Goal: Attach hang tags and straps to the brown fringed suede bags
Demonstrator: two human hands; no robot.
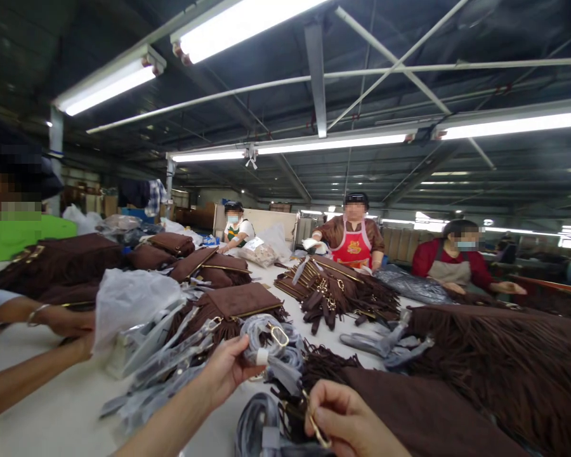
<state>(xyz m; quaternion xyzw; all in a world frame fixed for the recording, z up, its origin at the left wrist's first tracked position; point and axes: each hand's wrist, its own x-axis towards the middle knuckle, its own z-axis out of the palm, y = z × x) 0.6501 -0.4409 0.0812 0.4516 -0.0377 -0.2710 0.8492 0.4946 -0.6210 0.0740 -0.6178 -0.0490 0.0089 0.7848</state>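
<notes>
My left hand has its thumb and fingers closed around a coiled strap wrapped in clear plastic, with a white band and a gold ring. Lower right, my right hand pinches a gold metal clasp beside dark brown fringe. Another wrapped coil rests on the table between and below the hands. Right of my right hand lies a brown fringed bag. Just beyond my left hand is a brown pouch with a gold zip.
More wrapped straps lie left of my left hand. Another person's forearms reach in from the left beside a white plastic bag. Brown bags are piled ahead, and several people stand around the white table.
</notes>
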